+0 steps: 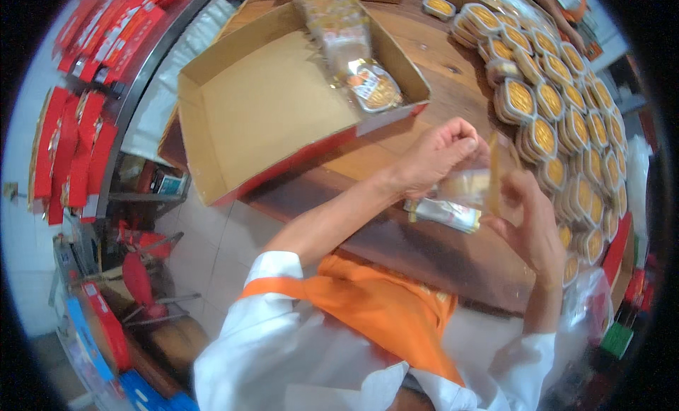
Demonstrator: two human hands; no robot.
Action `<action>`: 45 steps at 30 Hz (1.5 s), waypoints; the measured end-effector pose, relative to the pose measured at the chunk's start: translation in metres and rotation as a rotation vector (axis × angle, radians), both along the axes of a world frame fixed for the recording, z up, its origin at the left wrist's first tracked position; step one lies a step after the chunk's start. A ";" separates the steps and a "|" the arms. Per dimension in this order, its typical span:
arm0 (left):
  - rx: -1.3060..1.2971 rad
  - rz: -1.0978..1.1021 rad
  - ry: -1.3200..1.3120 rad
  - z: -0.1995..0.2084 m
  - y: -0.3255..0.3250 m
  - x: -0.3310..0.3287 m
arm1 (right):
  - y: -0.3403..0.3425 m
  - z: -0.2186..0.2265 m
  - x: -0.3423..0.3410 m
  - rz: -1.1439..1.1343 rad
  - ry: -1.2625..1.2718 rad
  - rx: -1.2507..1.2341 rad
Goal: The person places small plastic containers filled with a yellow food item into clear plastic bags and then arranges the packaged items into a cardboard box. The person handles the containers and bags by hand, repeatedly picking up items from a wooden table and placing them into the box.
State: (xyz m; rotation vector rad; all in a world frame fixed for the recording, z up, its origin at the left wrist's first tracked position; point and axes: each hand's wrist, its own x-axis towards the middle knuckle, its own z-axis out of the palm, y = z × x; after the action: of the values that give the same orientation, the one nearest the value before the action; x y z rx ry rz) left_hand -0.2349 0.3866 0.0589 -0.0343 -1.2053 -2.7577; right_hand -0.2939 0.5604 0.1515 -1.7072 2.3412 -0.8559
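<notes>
Just above the table's near edge, my two hands work at a clear plastic wrapper [494,172] with a gold edge; motion smears it. A pale cake in a clear tray [468,188] shows between them, partly hidden. My left hand [442,156] is closed, thumb and forefinger pressed together at the wrapper's upper side. My right hand [527,216] curls its fingers at the gold edge from the right. Beneath them a white and gold packet [445,214] lies on the wooden table [438,72].
A large open cardboard box [262,93] stands left of my hands. Wrapped round cakes [373,86] line its right side. Many stacks of golden cakes in clear trays [541,135] fill the table's right side. Red boxes [74,153] sit at far left. Another person's arm [559,15] shows at upper right.
</notes>
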 end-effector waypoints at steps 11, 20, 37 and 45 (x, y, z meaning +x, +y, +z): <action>-0.639 0.470 -0.716 0.012 -0.180 0.033 | -0.063 0.018 -0.036 0.049 0.346 -0.233; -0.339 0.334 -0.763 -0.059 -0.188 0.013 | -0.141 -0.006 -0.053 0.143 0.191 -0.252; -0.441 0.412 -0.799 -0.059 -0.184 -0.004 | -0.169 -0.054 -0.066 0.265 0.049 -0.111; -0.791 0.636 -0.714 -0.065 -0.176 -0.001 | -0.167 -0.056 -0.066 0.290 0.074 -0.069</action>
State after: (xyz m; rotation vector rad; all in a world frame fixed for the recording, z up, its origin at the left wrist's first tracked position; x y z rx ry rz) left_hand -0.2361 0.2111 -0.0065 1.1012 -1.9398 -1.6314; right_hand -0.3600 0.3931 0.0956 -2.0723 2.0543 -0.8409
